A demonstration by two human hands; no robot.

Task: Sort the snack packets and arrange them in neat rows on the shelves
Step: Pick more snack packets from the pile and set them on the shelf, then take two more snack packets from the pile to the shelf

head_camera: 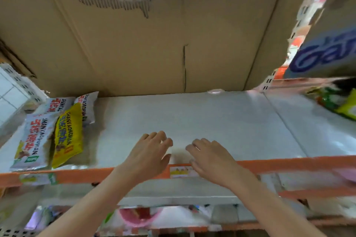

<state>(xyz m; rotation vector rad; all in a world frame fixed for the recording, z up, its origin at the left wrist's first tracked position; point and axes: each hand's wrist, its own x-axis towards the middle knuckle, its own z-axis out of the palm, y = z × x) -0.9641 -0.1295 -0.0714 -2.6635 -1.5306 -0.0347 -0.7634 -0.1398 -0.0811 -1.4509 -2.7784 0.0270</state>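
Note:
Both my hands reach over the front of a grey metal shelf (202, 117). My left hand (148, 154) and my right hand (210, 156) hover side by side, fingers relaxed, holding nothing. On the shelf's left end lie several snack packets: a yellow packet (67, 136) leaning between white ones, a white packet (31, 144) at the front, and two more white packets (86, 106) behind. A green and yellow packet (339, 102) lies on the neighbouring shelf at the right.
A torn cardboard sheet (154, 40) forms the back wall. The shelf's orange front rail (289, 165) carries a price label (182, 172). A cardboard box with blue lettering (327, 54) stands at upper right. Lower shelves (154, 215) hold blurred packets.

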